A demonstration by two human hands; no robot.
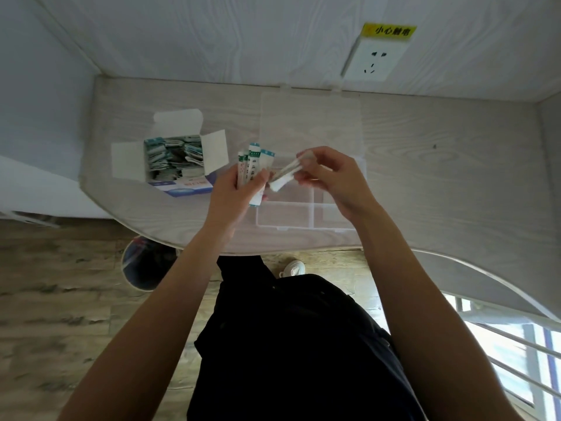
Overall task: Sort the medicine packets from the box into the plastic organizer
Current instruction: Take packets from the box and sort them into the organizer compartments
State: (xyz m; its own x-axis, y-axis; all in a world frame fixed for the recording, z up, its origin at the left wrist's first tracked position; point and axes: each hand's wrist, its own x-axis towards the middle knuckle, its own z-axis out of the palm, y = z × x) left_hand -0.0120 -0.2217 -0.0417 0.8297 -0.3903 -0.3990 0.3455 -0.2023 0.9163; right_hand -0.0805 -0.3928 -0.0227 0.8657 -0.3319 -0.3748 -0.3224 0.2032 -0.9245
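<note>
An open white-and-blue cardboard box [182, 180] stands on the table at the left, filled with several green-and-white medicine packets [173, 156]. A clear plastic organizer [306, 214] lies in the middle of the table, its transparent lid [309, 117] folded back toward the wall. My left hand [233, 192] holds a fanned bunch of packets [253, 159] upright over the organizer's left edge. My right hand [331, 177] pinches a single packet [285, 176], blurred and tilted, just right of the bunch and above the organizer.
The pale wood-grain table [440, 177] has a curved front edge and abuts the wall. A wall socket [375, 60] with a yellow warning label sits at the back right. A waste bin [145, 262] stands on the floor under the table's left front.
</note>
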